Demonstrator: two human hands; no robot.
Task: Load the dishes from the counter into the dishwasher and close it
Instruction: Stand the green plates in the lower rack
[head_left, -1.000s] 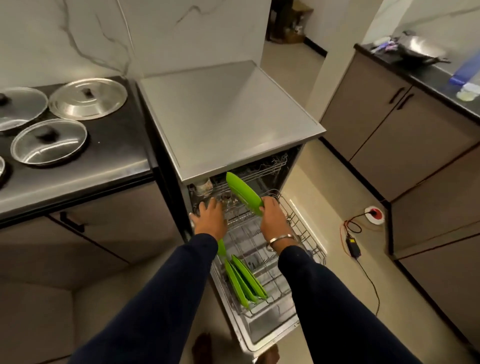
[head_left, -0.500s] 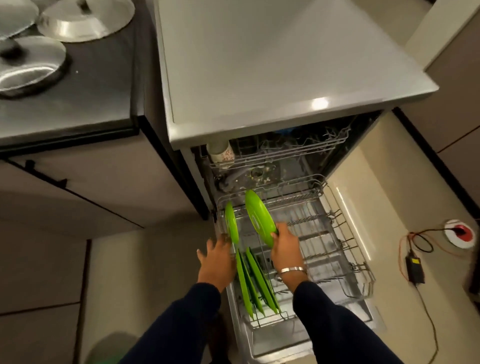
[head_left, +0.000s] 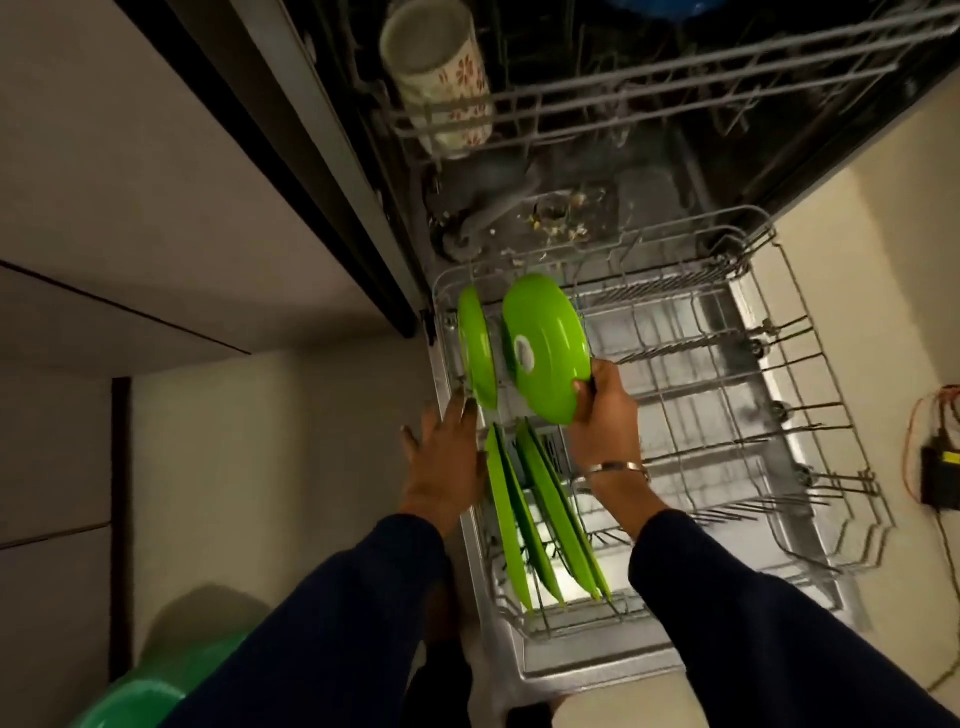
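The dishwasher stands open with its lower wire rack (head_left: 737, 415) pulled out over the door. My right hand (head_left: 602, 415) grips the lower edge of a round green plate (head_left: 545, 345), held upright over the rack's left side. A second green plate (head_left: 475, 353) stands on edge at the rack's left rim. My left hand (head_left: 447, 457) is spread open, its fingertips at that plate's lower edge. Several flat green plates (head_left: 540, 519) stand in the slots nearer to me. A floral mug (head_left: 441, 78) lies in the upper rack.
Food bits lie on the dishwasher floor (head_left: 561, 218). Grey cabinet fronts (head_left: 156, 208) are on the left. A green bowl-like thing (head_left: 150, 696) sits bottom left. An orange cable and black adapter (head_left: 940, 473) lie on the floor at right.
My head has dropped closer to the rack, and the counter has left the view. My right hand has brought the plate down from the upper rack level to just above the lower rack.
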